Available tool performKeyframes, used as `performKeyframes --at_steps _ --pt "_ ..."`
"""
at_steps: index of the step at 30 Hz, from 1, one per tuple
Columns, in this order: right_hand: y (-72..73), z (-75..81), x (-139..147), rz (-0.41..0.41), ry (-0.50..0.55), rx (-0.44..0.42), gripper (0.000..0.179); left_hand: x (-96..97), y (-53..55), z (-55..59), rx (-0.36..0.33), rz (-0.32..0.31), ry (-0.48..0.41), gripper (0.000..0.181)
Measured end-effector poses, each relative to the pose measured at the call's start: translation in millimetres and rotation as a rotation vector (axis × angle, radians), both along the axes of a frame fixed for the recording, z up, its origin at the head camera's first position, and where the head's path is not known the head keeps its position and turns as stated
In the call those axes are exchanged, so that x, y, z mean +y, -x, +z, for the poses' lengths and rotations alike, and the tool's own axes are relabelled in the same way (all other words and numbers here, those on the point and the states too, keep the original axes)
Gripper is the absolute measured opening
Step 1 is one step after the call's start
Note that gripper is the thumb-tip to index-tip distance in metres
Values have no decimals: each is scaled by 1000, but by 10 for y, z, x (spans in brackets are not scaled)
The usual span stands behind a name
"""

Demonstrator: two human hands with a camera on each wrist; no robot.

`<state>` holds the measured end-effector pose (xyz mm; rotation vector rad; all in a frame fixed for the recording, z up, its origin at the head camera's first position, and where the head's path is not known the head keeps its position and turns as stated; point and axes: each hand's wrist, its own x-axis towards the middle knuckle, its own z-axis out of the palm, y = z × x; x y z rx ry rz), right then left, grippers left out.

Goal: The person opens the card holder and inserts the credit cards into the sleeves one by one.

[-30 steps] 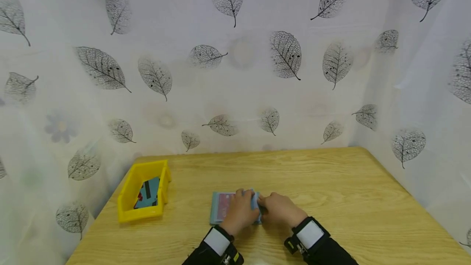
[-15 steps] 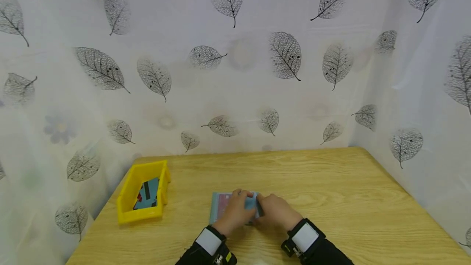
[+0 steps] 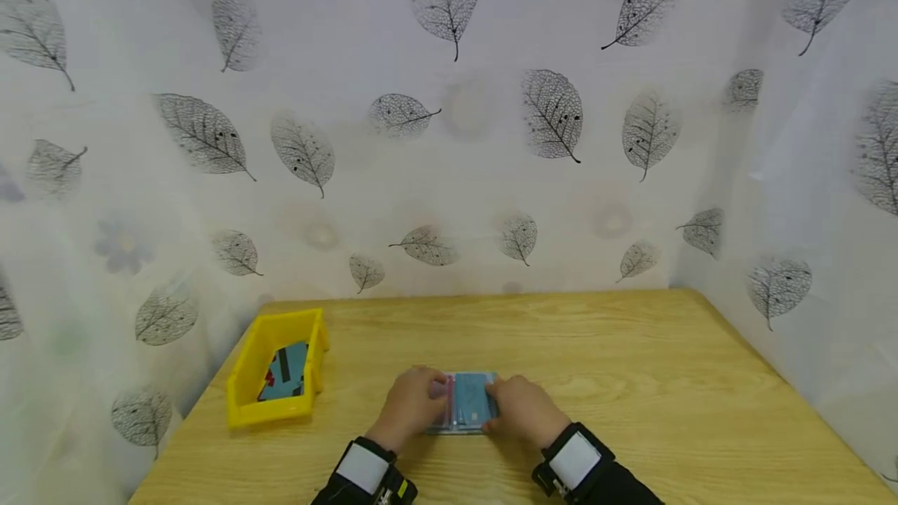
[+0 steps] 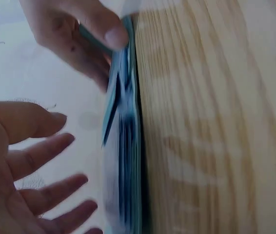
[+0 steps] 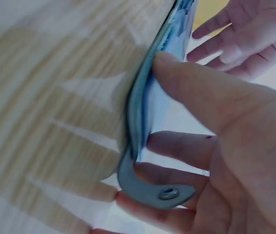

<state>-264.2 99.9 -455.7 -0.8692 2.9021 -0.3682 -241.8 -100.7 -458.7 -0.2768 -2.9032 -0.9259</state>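
Note:
An opened card holder (image 3: 456,431) with clear sleeves lies on the wooden table, and a light blue card (image 3: 471,396) shows on its right half. My right hand (image 3: 526,411) grips the holder's right edge, thumb on one face and fingers on the other in the right wrist view. A strap with a metal snap (image 5: 150,192) sticks out beneath that hand. My left hand (image 3: 408,407) is over the left part; its fingers (image 4: 45,151) are spread and appear apart from the holder in the left wrist view. Layered sleeves (image 4: 128,165) fan out along the holder's edge.
To the left stands a yellow bin (image 3: 238,411) with blue cards (image 3: 286,372) inside. The wooden table (image 3: 596,349) reaches back to a white leaf-patterned curtain (image 3: 463,178).
My left hand has moved left off the holder's right half, uncovering the light blue card. My right hand stays at the right edge. The head view has shifted slightly.

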Motion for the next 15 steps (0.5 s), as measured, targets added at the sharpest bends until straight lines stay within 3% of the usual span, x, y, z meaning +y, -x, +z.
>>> performKeyframes --at_steps 3,6,12,15 --pt "8 5 -44 -13 -65 17 60 -91 1 -29 27 17 77 29" --pt "7 16 -77 -31 -115 36 58 -141 0 -72 30 -14 98 32" --pt "-51 101 -38 -82 -151 74 39 -101 -9 -136 30 -75 60 32" --pt "-57 162 30 -114 -161 50 36 -22 -16 -156 28 -109 42 30"
